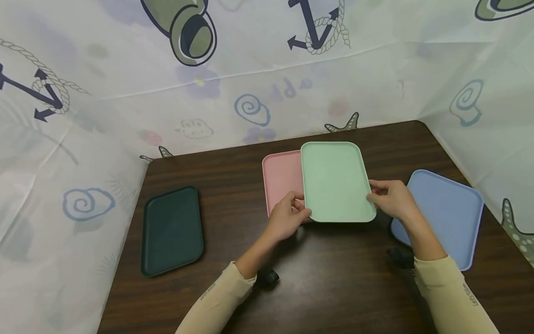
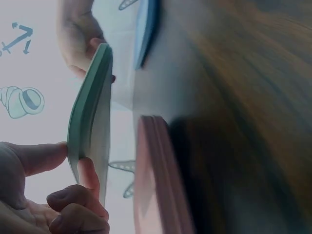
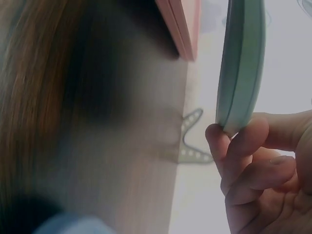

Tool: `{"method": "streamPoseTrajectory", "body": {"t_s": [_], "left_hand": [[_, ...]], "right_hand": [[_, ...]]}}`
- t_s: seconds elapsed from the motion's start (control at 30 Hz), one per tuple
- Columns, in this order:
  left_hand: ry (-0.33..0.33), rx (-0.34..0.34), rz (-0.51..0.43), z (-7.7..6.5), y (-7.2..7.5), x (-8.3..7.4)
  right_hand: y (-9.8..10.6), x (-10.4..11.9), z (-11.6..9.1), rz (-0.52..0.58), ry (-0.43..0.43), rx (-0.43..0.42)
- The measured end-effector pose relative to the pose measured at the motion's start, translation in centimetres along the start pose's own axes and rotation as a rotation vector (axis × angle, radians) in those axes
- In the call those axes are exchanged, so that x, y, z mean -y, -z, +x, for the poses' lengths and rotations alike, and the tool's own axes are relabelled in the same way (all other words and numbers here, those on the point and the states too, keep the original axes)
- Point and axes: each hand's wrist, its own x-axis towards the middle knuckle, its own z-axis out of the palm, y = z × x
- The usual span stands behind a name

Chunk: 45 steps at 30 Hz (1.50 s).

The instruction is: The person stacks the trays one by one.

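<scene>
We find the left hand [image 1: 288,215] pinching the green tray [image 1: 338,181] near its lower left corner, the right hand [image 1: 392,199] its right edge, presumably for balance, above the pink tray [image 1: 283,176]. Smooth, seemingly plastic, the blue tray [image 1: 448,213] and dark tray [image 1: 173,232] flank them, round-cornered.

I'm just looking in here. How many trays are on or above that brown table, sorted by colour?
Light green tray: 1
Pink tray: 1
Blue tray: 1
Dark green tray: 1
Total: 4
</scene>
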Motion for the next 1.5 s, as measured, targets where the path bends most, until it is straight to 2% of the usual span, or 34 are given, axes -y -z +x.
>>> {"method": "streamPoseTrajectory", "body": {"t_s": [0.23,0.43,0.63,0.8,1.03,1.27,1.5], "left_hand": [[0.020,-0.043,-0.030,-1.8,1.6,2.5],[0.047,-0.087,-0.024,-2.6,2.8,3.9],[0.056,-0.110,0.066,-2.8,3.7,4.9],[0.088,-0.129,0.175,-2.8,4.5,5.4],[0.145,-0.128,0.283,-2.7,5.3,6.0],[0.169,-0.151,0.337,-2.7,5.4,6.1],[0.167,-0.159,0.349,-2.7,5.4,5.9]], "right_hand": [[-2.2,1.5,1.0,-0.005,0.026,0.049],[-4.2,2.4,2.0,0.001,0.047,0.088],[-5.7,3.0,3.1,-0.011,0.055,0.101],[-6.7,3.4,4.0,-0.007,0.067,0.122],[-7.5,3.8,4.6,-0.011,0.031,0.161],[-7.7,3.9,5.1,-0.052,0.040,0.152],[-7.9,3.9,5.2,-0.061,0.032,0.147]]}}
